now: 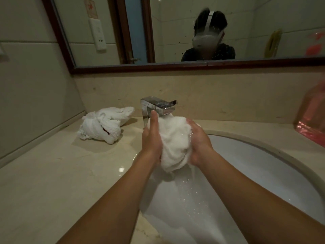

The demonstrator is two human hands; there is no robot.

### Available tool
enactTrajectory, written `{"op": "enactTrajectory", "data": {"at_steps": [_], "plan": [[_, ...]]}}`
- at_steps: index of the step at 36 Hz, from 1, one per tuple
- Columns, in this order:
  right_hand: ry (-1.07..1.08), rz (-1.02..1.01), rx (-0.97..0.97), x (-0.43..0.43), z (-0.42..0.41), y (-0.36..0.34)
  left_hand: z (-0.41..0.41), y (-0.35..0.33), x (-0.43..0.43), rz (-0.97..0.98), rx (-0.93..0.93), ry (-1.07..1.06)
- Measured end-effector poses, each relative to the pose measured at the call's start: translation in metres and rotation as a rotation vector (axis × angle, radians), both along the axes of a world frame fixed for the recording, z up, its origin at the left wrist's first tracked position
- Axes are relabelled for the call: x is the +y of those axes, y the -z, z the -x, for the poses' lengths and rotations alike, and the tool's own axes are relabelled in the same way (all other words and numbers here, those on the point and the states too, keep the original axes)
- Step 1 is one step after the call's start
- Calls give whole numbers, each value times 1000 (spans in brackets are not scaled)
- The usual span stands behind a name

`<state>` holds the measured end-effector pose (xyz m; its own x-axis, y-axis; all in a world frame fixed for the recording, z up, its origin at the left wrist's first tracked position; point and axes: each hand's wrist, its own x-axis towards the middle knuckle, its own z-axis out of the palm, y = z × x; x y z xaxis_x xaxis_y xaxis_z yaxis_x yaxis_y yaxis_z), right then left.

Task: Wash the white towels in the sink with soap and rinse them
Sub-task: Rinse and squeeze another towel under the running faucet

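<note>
Head view: your left hand [151, 138] presses flat and your right hand [198, 141] cups the towel [174, 141] under the faucet [159, 106]; rinsing, likely — next squeeze it between your palms.

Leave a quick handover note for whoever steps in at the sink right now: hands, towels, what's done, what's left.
Left hand: flat against the wet towel, fingers straight.
Right hand: cupped around the same towel.
That towel is bunched under the faucet, dripping into the sink.
Second towel lies crumpled on the counter, left of the faucet.
Done: cannot tell.
Left: finish this towel, handle the other.
</note>
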<state>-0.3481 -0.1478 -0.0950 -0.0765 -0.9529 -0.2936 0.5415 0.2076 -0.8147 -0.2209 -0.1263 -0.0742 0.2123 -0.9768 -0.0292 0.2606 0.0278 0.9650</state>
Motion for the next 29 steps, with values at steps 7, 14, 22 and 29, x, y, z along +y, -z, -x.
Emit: {"op": "enactTrajectory", "data": {"at_steps": [7,14,22,29], "plan": [[205,-41,181,6,1,-7,6,-10,6,-104,-220,-17],[198,-6,322,8,-7,-13,-9,17,-21,-185,0,-21],[169,24,447,5,-18,-11,-6,-13,3,-59,-78,-228],[171,-91,420,2,-12,1,6,-1,3,237,-417,-198]]}}
